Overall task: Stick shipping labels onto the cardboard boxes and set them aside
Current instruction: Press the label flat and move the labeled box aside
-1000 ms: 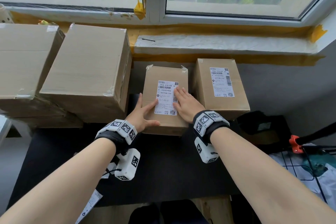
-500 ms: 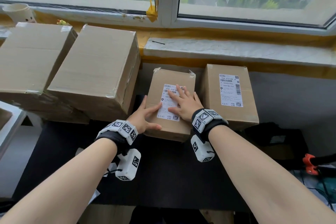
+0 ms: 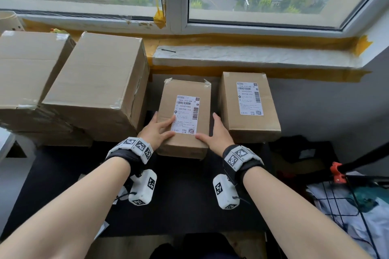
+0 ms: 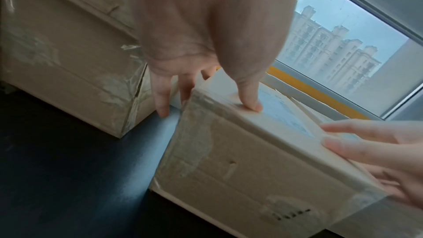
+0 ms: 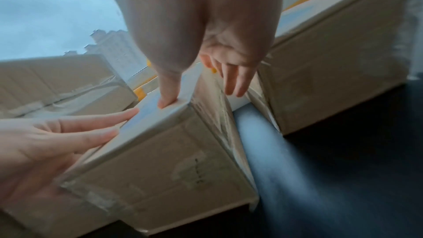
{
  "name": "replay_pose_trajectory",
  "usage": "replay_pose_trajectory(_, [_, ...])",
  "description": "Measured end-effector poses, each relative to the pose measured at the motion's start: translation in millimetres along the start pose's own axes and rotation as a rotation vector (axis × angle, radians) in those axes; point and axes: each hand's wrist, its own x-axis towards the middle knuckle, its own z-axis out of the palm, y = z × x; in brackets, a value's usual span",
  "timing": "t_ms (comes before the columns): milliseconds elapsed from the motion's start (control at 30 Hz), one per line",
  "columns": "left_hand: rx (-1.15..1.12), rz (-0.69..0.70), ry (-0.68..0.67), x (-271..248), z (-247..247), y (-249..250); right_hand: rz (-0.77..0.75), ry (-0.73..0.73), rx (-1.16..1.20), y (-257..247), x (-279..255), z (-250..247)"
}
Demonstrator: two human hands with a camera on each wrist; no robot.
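A small cardboard box (image 3: 185,143) lies on the black table top, with a white shipping label (image 3: 186,114) stuck flat on its top. My left hand (image 3: 156,130) is at its near left corner: the thumb rests on top beside the label and straight fingers (image 4: 161,100) run down the left side. My right hand (image 3: 216,132) mirrors it at the near right corner, thumb (image 5: 168,97) on the top edge, fingers along the right side. A second labelled box (image 3: 248,124) stands just to the right.
Two large plain boxes (image 3: 99,84) (image 3: 27,69) crowd the left, close to my left fingers. A windowsill (image 3: 252,59) runs behind. At the right are a black pole with a red clamp (image 3: 336,172) and a wire rack (image 3: 336,202). Loose paper (image 3: 102,229) lies under my left forearm.
My right hand has slid off the label, where it lay flat, to the box's right side. The left hand has stayed at the left corner.
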Motion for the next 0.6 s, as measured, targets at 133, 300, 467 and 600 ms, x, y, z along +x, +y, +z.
replay_pose_trajectory(133, [-0.124, -0.013, 0.025, -12.3, -1.0, -2.4, 0.036, -0.007, 0.237, 10.9, -20.1, 8.1])
replay_pose_trajectory(300, [-0.303, -0.042, -0.015, -31.3, -5.1, -8.9, 0.043, -0.032, 0.411, 6.6, -45.4, 12.3])
replay_pose_trajectory(467, [-0.38, -0.003, 0.046, -49.4, -17.6, 0.4, 0.043, 0.021, 0.518, -3.0, -69.3, 11.5])
replay_pose_trajectory(600, [-0.428, 0.109, 0.086, -65.0, -34.2, 15.7, 0.014, 0.098, 0.585, -20.8, -81.8, -1.1])
